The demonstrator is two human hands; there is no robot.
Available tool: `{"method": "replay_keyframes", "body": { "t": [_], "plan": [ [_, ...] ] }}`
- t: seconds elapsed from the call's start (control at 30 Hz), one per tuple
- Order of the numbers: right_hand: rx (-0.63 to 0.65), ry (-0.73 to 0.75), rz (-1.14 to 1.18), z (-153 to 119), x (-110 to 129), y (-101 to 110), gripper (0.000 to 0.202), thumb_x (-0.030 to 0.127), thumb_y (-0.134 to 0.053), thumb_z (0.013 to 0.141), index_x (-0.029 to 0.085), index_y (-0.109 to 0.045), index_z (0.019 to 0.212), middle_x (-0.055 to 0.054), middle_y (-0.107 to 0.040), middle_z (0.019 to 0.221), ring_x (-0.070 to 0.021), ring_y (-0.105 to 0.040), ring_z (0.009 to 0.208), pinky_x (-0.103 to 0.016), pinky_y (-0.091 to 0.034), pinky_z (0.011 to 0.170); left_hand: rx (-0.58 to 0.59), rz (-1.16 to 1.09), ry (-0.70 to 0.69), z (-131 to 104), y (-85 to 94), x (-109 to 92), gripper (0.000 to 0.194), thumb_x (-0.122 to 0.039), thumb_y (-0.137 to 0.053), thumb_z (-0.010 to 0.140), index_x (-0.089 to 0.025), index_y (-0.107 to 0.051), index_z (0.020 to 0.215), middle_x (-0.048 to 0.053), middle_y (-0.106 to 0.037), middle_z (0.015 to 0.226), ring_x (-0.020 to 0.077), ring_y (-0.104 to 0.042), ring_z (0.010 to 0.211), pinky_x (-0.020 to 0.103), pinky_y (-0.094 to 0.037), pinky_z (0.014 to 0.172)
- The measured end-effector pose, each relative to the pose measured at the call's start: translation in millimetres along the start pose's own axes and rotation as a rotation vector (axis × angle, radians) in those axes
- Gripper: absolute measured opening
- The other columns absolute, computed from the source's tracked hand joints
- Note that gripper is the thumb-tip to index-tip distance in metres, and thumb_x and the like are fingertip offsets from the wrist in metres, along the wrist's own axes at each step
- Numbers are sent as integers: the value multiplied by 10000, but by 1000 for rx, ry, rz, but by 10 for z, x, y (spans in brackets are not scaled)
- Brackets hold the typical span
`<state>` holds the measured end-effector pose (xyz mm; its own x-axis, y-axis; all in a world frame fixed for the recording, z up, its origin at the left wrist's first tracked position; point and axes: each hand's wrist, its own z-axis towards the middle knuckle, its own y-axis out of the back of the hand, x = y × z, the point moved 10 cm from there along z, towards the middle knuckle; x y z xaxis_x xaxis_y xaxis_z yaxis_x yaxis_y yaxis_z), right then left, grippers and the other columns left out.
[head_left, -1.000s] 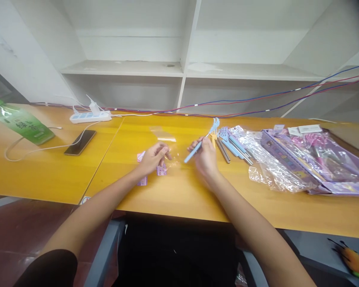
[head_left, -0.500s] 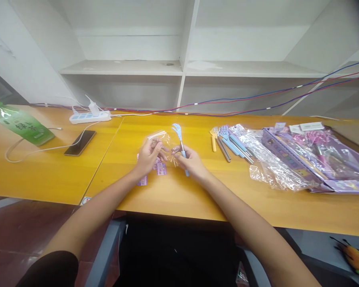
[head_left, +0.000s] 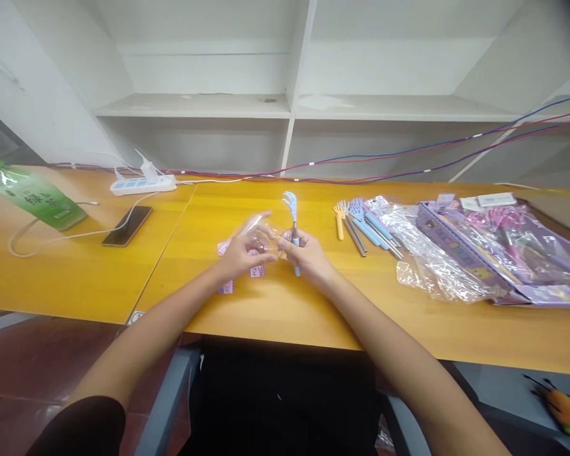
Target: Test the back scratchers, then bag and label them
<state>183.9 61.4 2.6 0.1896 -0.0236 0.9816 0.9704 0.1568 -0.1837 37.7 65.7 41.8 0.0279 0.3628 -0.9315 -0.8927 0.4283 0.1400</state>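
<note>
My right hand (head_left: 308,254) is closed around the light blue handle of a back scratcher (head_left: 290,206), which stands nearly upright with its claw end on top. A crumpled clear plastic bag (head_left: 268,239) stretches between my two hands, and the right fingertips pinch its edge. My left hand (head_left: 242,254) is open, thumb apart from the other fingers, close against the bag; its fingers are partly blurred. Small purple printed cards (head_left: 256,271) lie on the table under and beside the left hand, partly hidden by it.
More back scratchers (head_left: 361,223), yellow, blue and purple, lie to the right. Beyond them are clear plastic bags (head_left: 437,266) and a purple display box (head_left: 475,253) with wrapped items. At left are a phone (head_left: 127,227), a power strip (head_left: 143,185) and a green bottle (head_left: 40,197).
The back scratcher has shifted slightly right and stands more upright in my right hand. My left hand has opened, thumb and fingers spreading, and the plastic bag now stretches toward the right hand.
</note>
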Motion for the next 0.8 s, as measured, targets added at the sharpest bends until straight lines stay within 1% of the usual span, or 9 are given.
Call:
{"method": "replay_keyframes", "body": {
  "t": [0.07,0.13,0.2,0.33,0.43,0.57,0.67,0.73,0.8],
  "plan": [
    [13,1,-6,-9,31,-15,540,631,-939,681,223,-615,823,59,-552,614,-65,-299,464,-256,-200,448,6,35,-117,11,75,-133,1036,-500,-1014,620,-340,-511,1512,75,-678,1237,139,-657,767,338,-608,756],
    [15,-1,-9,-11,48,-16,546,633,-942,671,221,-616,818,52,-576,627,-63,-307,463,-255,-209,446,7,67,-167,31,158,-189,1165,-487,-1023,615,-401,-405,1599,71,-650,1261,136,-649,775,342,-603,754],
    [7,-10,-13,-5,35,-6,557,641,-943,662,223,-606,810,64,-540,594,-63,-298,458,-252,-198,442,52,136,-163,53,164,-187,1066,-479,-1005,660,-385,-465,1574,74,-655,1231,179,-681,874,358,-600,802],
    [24,-51,-33,10,-56,-13,558,628,-954,650,228,-602,816,101,-413,523,-68,-275,453,-247,-174,444,181,306,-135,20,-18,-152,677,-457,-972,725,-289,-695,1319,83,-695,1181,265,-688,1090,429,-569,977],
    [41,-59,-36,11,-84,-20,533,605,-949,671,229,-603,819,103,-397,537,-68,-274,462,-248,-168,454,159,277,-89,-28,-93,-134,483,-415,-890,838,-260,-696,1252,95,-693,1223,262,-678,1158,441,-557,1031],
    [39,-5,-88,13,-23,-6,532,630,-922,695,225,-595,801,88,-425,569,-75,-296,498,-251,-196,481,96,218,-37,-51,-98,-92,461,-379,-842,880,-272,-669,1294,100,-659,1334,251,-673,1225,428,-567,1058],
    [20,40,-150,23,17,9,537,647,-910,701,218,-614,832,66,-487,633,-85,-345,547,-254,-245,510,50,211,-50,-28,-58,-77,420,-379,-839,879,-269,-696,1259,99,-681,1313,250,-679,1228,414,-572,1062],
    [-2,46,-174,36,15,37,549,670,-891,719,224,-620,890,61,-503,676,-89,-352,556,-256,-256,513,11,186,-52,-7,-7,-59,415,-384,-830,887,-249,-693,1255,106,-692,1308,240,-697,1185,396,-580,1036],
    [-43,59,-179,49,29,111,557,741,-794,799,235,-612,942,53,-505,710,-96,-342,548,-263,-252,506,-31,145,-32,13,58,-27,437,-399,-821,893,-221,-677,1265,113,-700,1310,217,-718,1107,368,-595,982]
  ]
}}
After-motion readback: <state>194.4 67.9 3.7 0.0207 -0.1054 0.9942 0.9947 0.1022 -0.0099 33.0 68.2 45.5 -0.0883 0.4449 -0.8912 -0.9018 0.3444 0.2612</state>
